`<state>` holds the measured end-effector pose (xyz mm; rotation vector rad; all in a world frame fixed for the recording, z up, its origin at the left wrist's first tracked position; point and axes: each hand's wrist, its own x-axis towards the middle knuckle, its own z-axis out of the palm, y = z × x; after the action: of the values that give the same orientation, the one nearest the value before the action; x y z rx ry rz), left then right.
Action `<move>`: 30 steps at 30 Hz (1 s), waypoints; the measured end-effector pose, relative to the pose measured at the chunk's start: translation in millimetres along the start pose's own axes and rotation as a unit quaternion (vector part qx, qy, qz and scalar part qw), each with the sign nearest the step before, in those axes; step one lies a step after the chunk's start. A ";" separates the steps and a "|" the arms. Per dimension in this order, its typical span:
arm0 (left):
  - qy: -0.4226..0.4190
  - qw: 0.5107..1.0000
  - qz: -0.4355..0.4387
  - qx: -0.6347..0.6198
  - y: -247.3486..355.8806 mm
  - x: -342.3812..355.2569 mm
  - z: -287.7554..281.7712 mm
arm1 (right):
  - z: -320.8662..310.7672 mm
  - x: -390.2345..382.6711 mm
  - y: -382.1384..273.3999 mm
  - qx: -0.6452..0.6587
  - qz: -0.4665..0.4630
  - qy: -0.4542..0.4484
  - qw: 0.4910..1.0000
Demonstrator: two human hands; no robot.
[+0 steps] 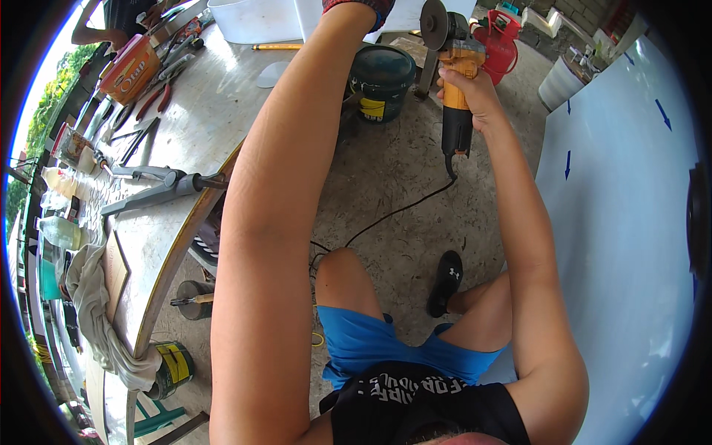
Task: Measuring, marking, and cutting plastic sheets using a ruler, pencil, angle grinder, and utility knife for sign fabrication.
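Observation:
My right hand (475, 87) is bare and wrapped round the orange and black body of an angle grinder (458, 119). The grinder stands nearly upright, its dark disc (434, 26) at the top left and its cord trailing down to the floor. My left hand (365, 9), in a dark red and black glove, is cut off by the top edge, so its fingers are hidden. It is nearest to a white tub-like piece (256, 21) on the table. Below it on the floor stands a dark green bucket (382, 74) with a yellow label.
The metal-topped table (215, 89) at left carries a yellow pencil-like stick (276, 47), pliers (154, 100), a caulking gun (159, 191), an orange tub (130, 70) and a grey cloth (96, 311). A red tank (498, 46) stands beyond the grinder. A large white panel (619, 222) is at right. Another person's arm (93, 33) shows far left.

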<state>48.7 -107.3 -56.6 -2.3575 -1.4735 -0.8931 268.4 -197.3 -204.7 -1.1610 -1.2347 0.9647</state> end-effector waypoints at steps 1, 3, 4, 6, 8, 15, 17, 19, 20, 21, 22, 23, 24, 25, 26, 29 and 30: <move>-0.001 1.000 0.000 -0.002 0.9 -0.5 1.1 | -1.3 -0.2 0.9 0.000 0.001 -0.001 1.000; 0.002 1.000 0.003 0.005 2.3 -0.6 1.9 | -3.2 -0.9 1.8 -0.001 0.002 0.001 1.000; 0.002 1.000 0.003 0.004 3.1 -0.6 2.2 | -4.0 -1.3 1.7 -0.002 0.001 0.001 1.000; 0.004 1.000 0.004 0.011 1.7 0.1 3.1 | -2.9 -1.5 1.9 0.001 0.001 0.001 1.000; 0.005 1.000 0.009 0.018 -0.9 1.3 2.0 | 0.0 -1.4 0.9 0.005 0.001 -0.001 1.000; 0.009 1.000 0.017 0.012 -1.1 1.4 4.3 | -0.1 -2.4 0.7 -0.001 0.000 0.000 1.000; 0.008 1.000 0.013 0.013 -2.1 1.1 2.2 | 1.9 -2.7 -0.1 0.001 -0.002 -0.001 1.000; 0.006 1.000 0.010 0.011 -1.9 1.1 2.0 | 2.1 -3.0 0.4 -0.001 0.003 0.005 1.000; 0.001 1.000 0.009 0.018 -1.1 2.0 2.4 | 1.1 -3.0 1.5 -0.001 0.003 0.005 1.000; -0.003 1.000 0.008 0.025 -0.7 2.8 2.7 | 0.1 -2.9 3.4 -0.001 0.000 0.005 1.000; -0.003 1.000 0.008 0.025 -1.0 3.2 2.7 | -0.7 -2.5 4.7 0.000 -0.003 0.004 1.000; -0.003 1.000 0.010 0.019 -2.0 3.4 3.1 | 0.3 -3.2 4.3 0.001 -0.004 0.003 1.000; -0.004 1.000 0.011 0.013 -3.1 3.4 3.4 | 1.8 -4.3 4.0 0.002 -0.005 0.004 1.000; -0.003 1.000 0.011 0.014 -4.4 2.9 3.6 | 3.2 -4.9 3.6 0.005 -0.006 0.004 1.000; 0.005 1.000 0.010 0.001 -5.0 1.9 3.8 | 3.3 -4.6 3.5 0.005 -0.006 0.004 1.000; 0.009 1.000 0.006 -0.005 -2.7 2.4 4.9 | 0.7 -3.9 5.5 0.007 -0.001 0.002 1.000; 0.004 1.000 0.003 0.000 0.1 2.8 7.8 | -2.7 -4.4 7.6 0.002 0.002 0.006 1.000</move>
<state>52.6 -101.5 -61.1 -2.3557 -1.4620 -0.9002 271.0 -200.6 -212.9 -1.1655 -1.2206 0.9623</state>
